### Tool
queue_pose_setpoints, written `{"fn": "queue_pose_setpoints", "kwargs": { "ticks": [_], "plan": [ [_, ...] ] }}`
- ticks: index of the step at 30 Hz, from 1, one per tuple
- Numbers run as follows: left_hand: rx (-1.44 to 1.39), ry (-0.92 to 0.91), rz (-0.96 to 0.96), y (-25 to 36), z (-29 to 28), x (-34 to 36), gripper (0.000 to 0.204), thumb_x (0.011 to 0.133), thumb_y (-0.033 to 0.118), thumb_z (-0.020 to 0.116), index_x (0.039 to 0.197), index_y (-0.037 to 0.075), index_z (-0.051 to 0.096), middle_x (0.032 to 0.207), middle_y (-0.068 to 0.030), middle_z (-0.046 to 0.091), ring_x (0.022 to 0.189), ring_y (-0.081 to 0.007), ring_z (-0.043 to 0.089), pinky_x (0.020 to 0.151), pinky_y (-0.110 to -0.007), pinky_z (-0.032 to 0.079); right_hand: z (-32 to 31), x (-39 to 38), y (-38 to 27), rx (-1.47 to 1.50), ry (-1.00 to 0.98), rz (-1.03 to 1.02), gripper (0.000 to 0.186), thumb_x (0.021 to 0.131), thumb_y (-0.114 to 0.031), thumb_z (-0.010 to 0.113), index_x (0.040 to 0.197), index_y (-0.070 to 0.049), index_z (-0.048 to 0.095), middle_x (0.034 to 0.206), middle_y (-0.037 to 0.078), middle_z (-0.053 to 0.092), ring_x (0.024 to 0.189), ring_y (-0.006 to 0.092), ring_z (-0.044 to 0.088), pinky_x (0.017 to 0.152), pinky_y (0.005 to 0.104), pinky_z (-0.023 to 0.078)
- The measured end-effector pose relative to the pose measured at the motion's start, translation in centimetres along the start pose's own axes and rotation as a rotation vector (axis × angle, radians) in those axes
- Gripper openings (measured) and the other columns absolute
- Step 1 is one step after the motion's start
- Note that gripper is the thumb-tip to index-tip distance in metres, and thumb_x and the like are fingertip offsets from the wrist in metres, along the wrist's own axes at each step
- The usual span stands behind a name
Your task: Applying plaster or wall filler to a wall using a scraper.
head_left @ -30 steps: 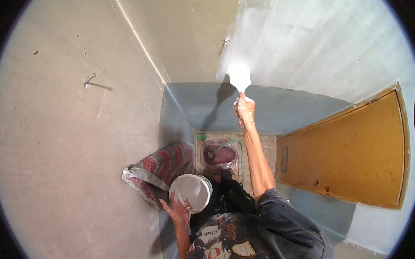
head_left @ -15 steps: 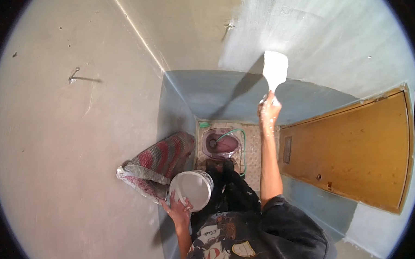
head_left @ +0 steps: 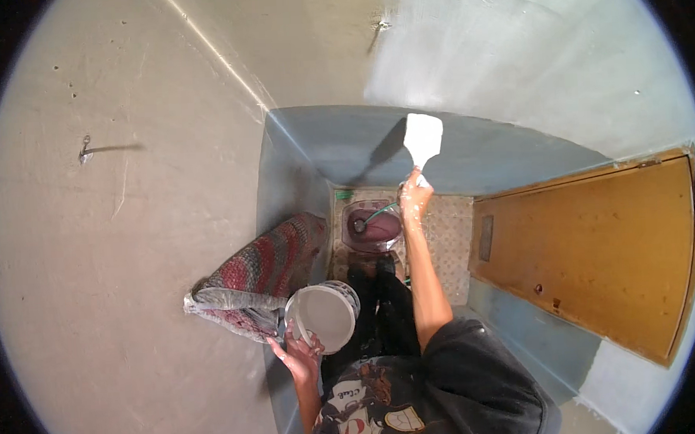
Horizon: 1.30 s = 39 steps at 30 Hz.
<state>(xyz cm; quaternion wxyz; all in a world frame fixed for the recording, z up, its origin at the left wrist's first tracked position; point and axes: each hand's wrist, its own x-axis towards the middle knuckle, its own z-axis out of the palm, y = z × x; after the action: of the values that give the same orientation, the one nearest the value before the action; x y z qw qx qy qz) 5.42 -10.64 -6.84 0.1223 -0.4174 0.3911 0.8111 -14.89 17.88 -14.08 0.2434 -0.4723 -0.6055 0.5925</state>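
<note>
My right hand [head_left: 415, 196], spotted with white, is closed round the handle of a wide paintbrush [head_left: 423, 138]. White paint covers the brush head, which points up and stands apart from the wall's fresh whitish patch [head_left: 465, 64]. At lower left, my left hand [head_left: 298, 357] grips the near rim of a white paint bucket [head_left: 325, 317], fingers over its edge and a pale strip of handle beside them. The bucket is tilted towards me; its inside looks pale grey, and the paint level is hard to make out.
A red-and-grey patterned rug [head_left: 257, 271] hangs left of the bucket. Below me are a purplish squat toilet [head_left: 373, 225] and a green hose [head_left: 382, 211]. A wooden door [head_left: 589, 253] is at right; a small metal fitting [head_left: 86, 151] juts from the left wall.
My right hand and the paintbrush have come down and left, away from the painted wall area. The bucket stays in my left hand, nearly where it was. The view has shifted slightly.
</note>
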Motion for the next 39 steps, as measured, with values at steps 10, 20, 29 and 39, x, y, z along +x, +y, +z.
{"fn": "queue_pose_setpoints", "kwargs": {
  "ticks": [10, 20, 29, 39],
  "plan": [
    [0.001, 0.004, 0.006, -0.2, 0.7, 0.4, 0.077, 0.066, 0.075, 0.025, 0.105, 0.009, 0.036, 0.077, -0.0115, 0.047, 0.054, -0.0175, 0.042, 0.046, -0.027, 0.033, 4.1, -2.3, -1.4, -0.146, -0.189, -0.030, 0.042, 0.081, -0.027, 0.047, 0.056, 0.007, 0.050, 0.043, 0.009, 0.047, 0.041, 0.0154, 0.044, 0.045, 0.0347, 0.035],
    [-0.029, -0.022, 0.002, -0.3, 0.5, 0.8, 0.080, 0.066, 0.075, 0.025, 0.109, 0.008, 0.034, 0.073, -0.0114, 0.045, 0.053, -0.0187, 0.042, 0.044, -0.027, 0.032, 5.2, -2.0, -4.9, 0.021, -0.232, 0.034, 0.041, 0.081, -0.025, 0.046, 0.054, 0.005, 0.049, 0.043, 0.007, 0.047, 0.040, 0.0148, 0.046, 0.042, 0.0327, 0.035],
    [-0.069, -0.017, 0.025, 0.0, 0.5, 0.4, 0.083, 0.068, 0.073, 0.026, 0.119, 0.008, 0.028, 0.088, -0.0135, 0.043, 0.059, -0.0185, 0.041, 0.045, -0.024, 0.031, -2.0, -5.5, -22.0, 0.285, -0.353, -0.211, 0.037, 0.087, -0.023, 0.041, 0.056, -0.003, 0.042, 0.044, 0.000, 0.040, 0.034, 0.0065, 0.036, 0.032, 0.0220, 0.026],
    [-0.121, -0.138, 0.032, 0.2, 1.1, 0.9, 0.078, 0.071, 0.071, 0.024, 0.118, 0.009, 0.029, 0.079, -0.0130, 0.044, 0.052, -0.0164, 0.039, 0.043, -0.024, 0.030, -2.7, -4.2, -29.4, 0.263, -0.403, -0.520, 0.038, 0.086, -0.025, 0.043, 0.055, -0.003, 0.041, 0.046, -0.002, 0.036, 0.039, 0.0051, 0.032, 0.035, 0.0233, 0.025]
  ]
}}
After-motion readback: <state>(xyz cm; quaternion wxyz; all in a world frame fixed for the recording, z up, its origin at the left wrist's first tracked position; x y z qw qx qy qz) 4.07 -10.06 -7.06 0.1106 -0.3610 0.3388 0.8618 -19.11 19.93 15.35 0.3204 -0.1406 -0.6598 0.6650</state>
